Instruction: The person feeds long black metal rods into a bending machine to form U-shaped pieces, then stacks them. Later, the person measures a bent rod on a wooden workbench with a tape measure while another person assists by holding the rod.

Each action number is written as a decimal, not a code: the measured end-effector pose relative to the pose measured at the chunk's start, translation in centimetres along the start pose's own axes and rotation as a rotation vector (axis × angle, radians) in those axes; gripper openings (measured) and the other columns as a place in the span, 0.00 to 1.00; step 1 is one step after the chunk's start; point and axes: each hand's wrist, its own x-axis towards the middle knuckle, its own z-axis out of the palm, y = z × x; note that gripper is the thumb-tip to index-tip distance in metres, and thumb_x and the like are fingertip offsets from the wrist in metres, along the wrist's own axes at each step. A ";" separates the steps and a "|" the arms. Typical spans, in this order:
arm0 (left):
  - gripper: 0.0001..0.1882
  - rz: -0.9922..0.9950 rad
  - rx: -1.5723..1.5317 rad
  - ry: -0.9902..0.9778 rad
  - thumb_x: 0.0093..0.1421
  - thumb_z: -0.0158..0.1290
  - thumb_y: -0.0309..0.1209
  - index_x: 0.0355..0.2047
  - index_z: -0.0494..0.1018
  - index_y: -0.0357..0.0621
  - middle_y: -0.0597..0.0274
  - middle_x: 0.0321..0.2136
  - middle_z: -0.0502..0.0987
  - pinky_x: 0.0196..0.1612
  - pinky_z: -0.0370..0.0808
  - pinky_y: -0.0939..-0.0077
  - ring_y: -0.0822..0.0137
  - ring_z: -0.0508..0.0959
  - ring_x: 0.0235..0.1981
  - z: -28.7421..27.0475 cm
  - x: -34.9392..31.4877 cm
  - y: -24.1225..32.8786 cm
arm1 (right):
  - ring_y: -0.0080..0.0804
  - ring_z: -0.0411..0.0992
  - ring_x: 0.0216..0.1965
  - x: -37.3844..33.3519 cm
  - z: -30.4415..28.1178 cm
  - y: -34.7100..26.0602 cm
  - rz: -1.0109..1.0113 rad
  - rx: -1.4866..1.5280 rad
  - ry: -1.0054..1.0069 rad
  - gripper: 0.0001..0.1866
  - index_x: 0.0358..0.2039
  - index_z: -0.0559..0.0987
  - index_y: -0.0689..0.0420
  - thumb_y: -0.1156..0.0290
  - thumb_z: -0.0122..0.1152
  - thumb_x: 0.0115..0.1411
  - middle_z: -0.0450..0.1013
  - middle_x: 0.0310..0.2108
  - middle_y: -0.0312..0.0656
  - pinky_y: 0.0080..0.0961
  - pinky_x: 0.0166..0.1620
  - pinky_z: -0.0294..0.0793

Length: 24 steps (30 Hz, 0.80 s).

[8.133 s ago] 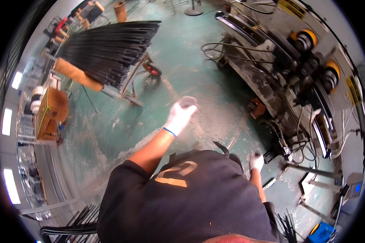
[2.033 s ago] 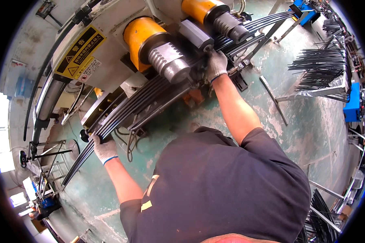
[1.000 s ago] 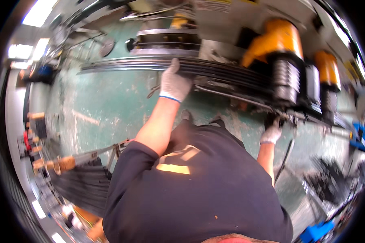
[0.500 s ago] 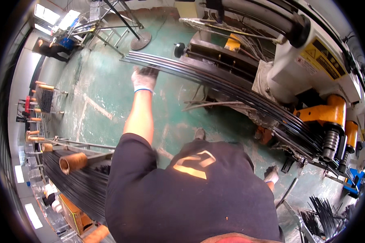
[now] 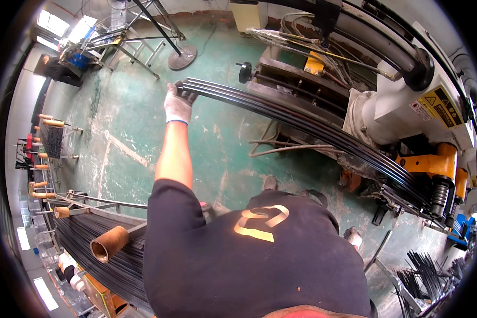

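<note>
A bundle of long dark metal bars [image 5: 281,110] runs from my left hand across to the machine at the right. My gloved left hand [image 5: 179,104] is at their left ends, arm stretched forward, thumb above and fingers closed about the bars. At my right side hangs my gloved right hand [image 5: 353,238], low beside my body and apart from the bars. Its fingers are small and partly dark, so I cannot make out their pose. The bars' right ends lie by the orange clamp arm [image 5: 429,161] of the machine.
The white machine head [image 5: 403,114] stands at the right, with cables hanging nearby. Behind my left arm, a rack with a cardboard tube [image 5: 108,244] holds many dark bars [image 5: 90,238]. More thin bars [image 5: 426,275] lie lower right. A person [image 5: 61,70] bends at the far left.
My left hand has gone from beneath the bars to their left ends, its fingers now closing round them. The view has shifted slightly. My right hand stays low at my side.
</note>
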 end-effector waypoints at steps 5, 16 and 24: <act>0.26 -0.063 -0.061 0.048 0.77 0.47 0.52 0.60 0.69 0.42 0.51 0.55 0.75 0.60 0.77 0.37 0.47 0.78 0.56 3.1 -2.8 -0.3 | 0.33 0.75 0.29 1.8 1.5 -1.2 0.011 -0.041 -0.094 0.13 0.41 0.80 0.55 0.57 0.60 0.73 0.79 0.34 0.39 0.32 0.30 0.72; 0.23 -0.157 0.161 -0.171 0.78 0.47 0.43 0.70 0.65 0.63 0.52 0.63 0.76 0.60 0.76 0.34 0.46 0.77 0.61 4.2 -5.0 0.9 | 0.30 0.78 0.29 -2.2 7.2 -5.2 -0.107 -0.175 -0.096 0.13 0.45 0.82 0.58 0.60 0.63 0.72 0.81 0.32 0.38 0.29 0.32 0.73; 0.23 -0.180 -0.011 -0.285 0.78 0.47 0.42 0.70 0.66 0.56 0.52 0.64 0.74 0.63 0.74 0.34 0.45 0.76 0.61 2.8 -3.1 0.3 | 0.29 0.76 0.28 0.6 4.9 -4.2 -0.105 -0.337 -0.149 0.17 0.38 0.84 0.58 0.56 0.61 0.72 0.80 0.30 0.41 0.32 0.31 0.73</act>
